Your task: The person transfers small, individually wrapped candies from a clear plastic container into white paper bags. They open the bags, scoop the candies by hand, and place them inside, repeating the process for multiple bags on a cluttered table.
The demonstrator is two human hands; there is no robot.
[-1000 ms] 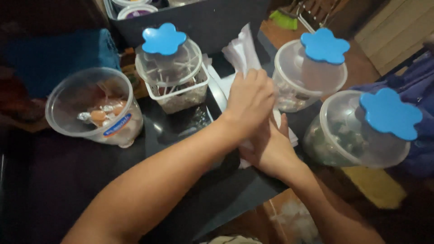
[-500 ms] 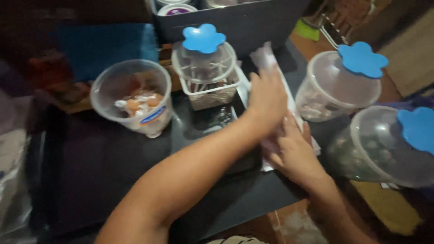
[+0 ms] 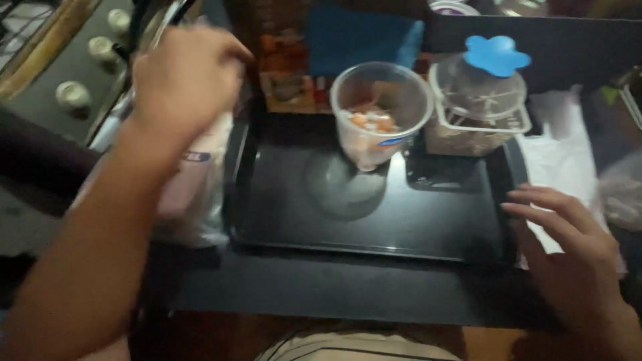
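My left hand (image 3: 187, 80) is raised at the upper left with its fingers curled down, just above a clear plastic bag (image 3: 194, 190) with pinkish contents. Motion blur hides whether it grips the bag. My right hand (image 3: 568, 254) lies flat with fingers apart on a white plastic sheet (image 3: 562, 150) at the right edge of a black tray (image 3: 368, 241). At the back of the tray stand an open clear tub (image 3: 381, 113) holding orange and white pieces and a clear container (image 3: 478, 110) with a blue flower-shaped lid.
Stove knobs (image 3: 70, 95) line a dark cooktop at the far left. A blue box (image 3: 361, 40) and colourful packets stand behind the tray. Another clear container (image 3: 622, 194) is partly visible at the right edge. A dark counter edge runs below the tray.
My left hand has left the white plastic sheet and swung far to the left, above the clear bag. My right hand stays on the sheet. The view has turned left.
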